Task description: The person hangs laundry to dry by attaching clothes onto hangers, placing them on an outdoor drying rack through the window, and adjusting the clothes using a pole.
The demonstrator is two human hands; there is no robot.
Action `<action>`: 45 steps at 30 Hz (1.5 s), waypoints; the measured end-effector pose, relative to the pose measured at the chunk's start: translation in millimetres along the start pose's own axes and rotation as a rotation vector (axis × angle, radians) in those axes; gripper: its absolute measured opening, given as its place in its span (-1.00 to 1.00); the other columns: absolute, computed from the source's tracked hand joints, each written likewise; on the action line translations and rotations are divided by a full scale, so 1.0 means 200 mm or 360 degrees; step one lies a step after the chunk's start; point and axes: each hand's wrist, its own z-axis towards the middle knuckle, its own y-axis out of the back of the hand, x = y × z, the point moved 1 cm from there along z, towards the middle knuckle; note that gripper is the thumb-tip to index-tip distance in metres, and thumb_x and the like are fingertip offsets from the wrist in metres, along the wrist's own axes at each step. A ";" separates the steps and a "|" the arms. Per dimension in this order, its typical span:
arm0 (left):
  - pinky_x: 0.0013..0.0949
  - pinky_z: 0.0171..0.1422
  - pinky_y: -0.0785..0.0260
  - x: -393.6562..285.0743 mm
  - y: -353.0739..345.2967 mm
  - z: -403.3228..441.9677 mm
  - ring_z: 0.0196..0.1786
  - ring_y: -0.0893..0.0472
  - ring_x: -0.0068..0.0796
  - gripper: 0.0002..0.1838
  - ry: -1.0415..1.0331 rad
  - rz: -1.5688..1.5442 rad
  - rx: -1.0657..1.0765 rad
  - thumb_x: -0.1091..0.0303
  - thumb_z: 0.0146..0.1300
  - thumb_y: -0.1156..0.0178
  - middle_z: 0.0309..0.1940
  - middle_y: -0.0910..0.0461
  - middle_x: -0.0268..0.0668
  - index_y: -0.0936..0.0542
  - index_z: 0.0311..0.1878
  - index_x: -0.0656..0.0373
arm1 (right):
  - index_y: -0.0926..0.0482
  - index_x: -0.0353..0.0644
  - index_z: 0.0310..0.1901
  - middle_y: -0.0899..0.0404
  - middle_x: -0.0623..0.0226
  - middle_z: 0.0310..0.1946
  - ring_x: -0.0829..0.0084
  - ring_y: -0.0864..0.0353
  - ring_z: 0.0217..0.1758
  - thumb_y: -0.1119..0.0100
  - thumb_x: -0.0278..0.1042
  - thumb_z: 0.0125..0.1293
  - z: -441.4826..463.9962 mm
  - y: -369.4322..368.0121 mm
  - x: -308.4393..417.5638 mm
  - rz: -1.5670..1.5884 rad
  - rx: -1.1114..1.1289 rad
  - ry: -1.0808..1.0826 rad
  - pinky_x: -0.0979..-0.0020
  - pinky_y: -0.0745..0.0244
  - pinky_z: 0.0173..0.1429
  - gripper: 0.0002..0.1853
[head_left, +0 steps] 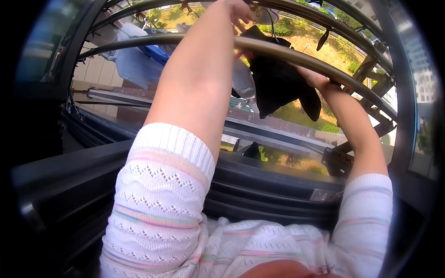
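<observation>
Both my arms reach out through a window opening over a metal rack. Near the top centre is my left hand (240, 13), beyond the front rail, its fingers apart and bent beside the top of a black garment (278, 81). Whether it touches the cloth is unclear. The black garment hangs below the curved rail (282, 53). At its right side is my right hand (311, 78), mostly behind the rail and the cloth, with its fingers hidden. Light blue clothing (132, 62) hangs left of my left arm.
Several curved rails cross the top. A dark window frame (403, 92) stands at the right, with black sill tracks (273, 190) below my arms. A dark strap (323, 39) hangs from a rail. Grass and shrubs lie far below, outside.
</observation>
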 end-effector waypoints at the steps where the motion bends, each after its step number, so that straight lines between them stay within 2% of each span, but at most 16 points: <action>1: 0.00 -0.10 -0.46 -0.01 -0.01 -0.01 0.08 -0.45 0.01 -0.52 0.0012 -0.0010 -0.0023 0.38 0.24 -0.01 0.26 -0.18 -0.12 -0.24 0.22 0.30 | -0.11 -0.24 0.29 -0.02 0.17 0.33 0.11 0.00 0.38 0.40 0.08 0.37 -0.05 0.02 0.15 -0.0072 0.0113 -0.0188 -0.01 0.17 0.41 -0.37; 3: 0.01 -0.10 -0.47 -0.01 -0.01 -0.01 0.08 -0.44 0.01 -0.51 0.0032 -0.0010 -0.0022 0.38 0.24 -0.01 0.25 -0.19 -0.11 -0.23 0.22 0.30 | -0.09 -0.22 0.30 -0.01 0.21 0.34 0.20 0.03 0.39 0.40 0.16 0.34 -0.03 0.03 0.05 0.0087 0.0154 -0.0076 0.18 0.20 0.45 -0.32; 5: 0.01 -0.11 -0.47 -0.01 0.00 0.02 0.09 -0.44 0.01 -0.51 0.0044 0.0005 0.0022 0.38 0.24 0.00 0.24 -0.21 -0.11 -0.22 0.23 0.30 | -0.09 -0.21 0.30 0.00 0.22 0.35 0.26 0.03 0.40 0.41 0.20 0.33 0.01 -0.01 -0.06 0.0239 0.0122 -0.0070 0.29 0.21 0.46 -0.30; 13: -0.01 -0.07 -0.47 -0.05 -0.03 -0.09 0.15 -0.38 -0.01 -0.50 -0.0012 0.0114 -0.0085 0.42 0.25 0.03 0.26 -0.18 -0.10 -0.18 0.25 0.30 | -0.24 -0.20 0.12 -0.21 0.28 0.04 0.34 -0.15 0.12 0.28 -0.04 0.32 -0.03 0.06 0.03 0.0270 0.0019 -0.0242 0.35 -0.01 0.23 -0.53; 21: 0.02 -0.10 -0.47 -0.02 -0.01 0.01 0.15 -0.39 -0.01 -0.51 0.0055 0.0084 -0.0037 0.45 0.21 -0.02 0.22 -0.24 -0.10 -0.23 0.22 0.30 | -0.39 -0.19 -0.05 -0.41 0.34 -0.27 0.43 -0.34 -0.16 0.14 -0.28 0.30 -0.07 0.13 0.44 0.0161 -0.0027 -0.0577 0.41 -0.24 0.00 -0.74; 23: 0.02 -0.12 -0.47 -0.03 -0.01 0.00 0.13 -0.40 -0.02 -0.51 0.0028 0.0153 0.0072 0.45 0.19 -0.03 0.18 -0.29 -0.09 -0.25 0.21 0.30 | -0.34 -0.16 0.01 -0.41 0.30 -0.18 0.38 -0.34 -0.07 0.17 -0.26 0.32 -0.07 0.12 0.45 0.0025 0.0072 -0.0564 0.39 -0.22 0.10 -0.71; 27: 0.00 -0.12 -0.48 0.00 0.01 0.03 0.11 -0.42 -0.04 -0.50 0.0020 0.0121 0.0020 0.44 0.18 -0.05 0.12 -0.36 -0.07 -0.26 0.21 0.30 | -0.40 -0.21 0.00 -0.47 0.38 -0.20 0.55 -0.37 -0.14 -0.02 -0.44 0.22 -0.08 0.07 0.30 0.0085 -0.0075 -0.0309 0.57 -0.25 -0.01 -0.70; 31: -0.02 -0.11 -0.48 -0.03 -0.01 0.00 0.12 -0.41 -0.03 -0.48 0.0098 0.0084 -0.0057 0.43 0.18 -0.04 0.17 -0.31 -0.07 -0.23 0.22 0.30 | -0.35 -0.17 0.09 -0.43 0.36 -0.03 0.57 -0.33 0.05 -0.11 -0.41 0.19 -0.10 0.06 0.32 -0.0132 -0.0116 -0.0219 0.53 -0.21 0.14 -0.60; 33: -0.02 -0.09 -0.47 -0.03 -0.01 0.00 0.14 -0.40 -0.03 -0.47 0.0089 0.0057 -0.0090 0.42 0.19 -0.04 0.21 -0.25 -0.08 -0.21 0.24 0.30 | -0.36 -0.14 0.09 -0.42 0.35 0.02 0.48 -0.33 0.11 -0.12 -0.33 0.20 -0.06 0.03 0.23 0.0902 -0.0244 -0.0454 0.45 -0.20 0.21 -0.60; 35: -0.01 -0.07 -0.46 -0.01 0.00 0.03 0.16 -0.37 -0.01 -0.46 -0.0014 0.0083 -0.0085 0.41 0.20 -0.03 0.26 -0.18 -0.08 -0.19 0.25 0.29 | -0.36 -0.12 0.09 -0.41 0.33 0.06 0.39 -0.33 0.16 -0.11 -0.26 0.21 0.02 0.00 0.03 0.0997 -0.0230 -0.0293 0.38 -0.17 0.26 -0.59; 36: -0.01 -0.06 -0.46 -0.01 -0.01 0.03 0.17 -0.36 -0.01 -0.46 -0.0008 0.0113 -0.0077 0.41 0.21 -0.02 0.27 -0.16 -0.08 -0.18 0.26 0.28 | -0.36 -0.10 0.10 -0.39 0.31 0.08 0.35 -0.33 0.17 -0.10 -0.23 0.21 0.06 0.00 -0.13 0.0570 -0.0153 -0.0027 0.36 -0.16 0.27 -0.58; 38: 0.00 -0.05 -0.45 -0.03 -0.03 0.00 0.20 -0.34 -0.01 -0.45 0.0005 0.0175 -0.0059 0.40 0.22 -0.01 0.30 -0.12 -0.09 -0.16 0.27 0.27 | -0.30 -0.08 0.16 -0.29 0.28 0.17 0.31 -0.24 0.24 0.00 -0.08 0.24 0.06 0.00 -0.07 -0.0089 -0.0009 -0.0006 0.34 -0.07 0.34 -0.52; 40: 0.03 -0.03 -0.44 -0.01 -0.01 0.04 0.22 -0.31 0.01 -0.45 -0.0003 0.0165 -0.0028 0.37 0.23 -0.01 0.31 -0.11 -0.09 -0.15 0.28 0.25 | -0.18 -0.07 0.27 -0.11 0.24 0.31 0.33 -0.06 0.37 0.20 0.15 0.29 0.06 -0.01 0.08 -0.0542 0.0127 -0.0484 0.35 0.08 0.43 -0.38; 42: 0.03 -0.02 -0.43 -0.01 -0.02 0.02 0.22 -0.31 0.01 -0.44 -0.0012 0.0215 -0.0028 0.34 0.24 -0.01 0.30 -0.12 -0.08 -0.15 0.28 0.25 | -0.30 -0.09 0.15 -0.30 0.20 0.16 0.27 -0.23 0.25 0.04 -0.10 0.24 0.18 -0.08 -0.15 -0.0062 -0.0166 -0.0072 0.32 -0.07 0.33 -0.52; 44: 0.01 -0.02 -0.44 -0.02 -0.03 0.01 0.19 -0.34 -0.02 -0.43 0.0042 0.0330 -0.0048 0.23 0.25 -0.05 0.26 -0.18 -0.05 -0.19 0.26 0.28 | -0.37 -0.12 0.09 -0.41 0.17 0.07 0.23 -0.33 0.17 -0.02 -0.22 0.20 0.15 -0.09 -0.05 0.0035 -0.0232 0.0037 0.30 -0.16 0.26 -0.59; 45: 0.00 -0.02 -0.45 -0.01 -0.02 0.05 0.18 -0.36 -0.03 -0.43 0.0078 0.0339 -0.0065 0.20 0.25 -0.06 0.25 -0.20 -0.04 -0.21 0.24 0.29 | -0.37 -0.13 0.08 -0.42 0.15 0.06 0.22 -0.34 0.15 -0.02 -0.23 0.19 0.10 -0.06 0.05 -0.0108 -0.0157 -0.0055 0.30 -0.17 0.24 -0.59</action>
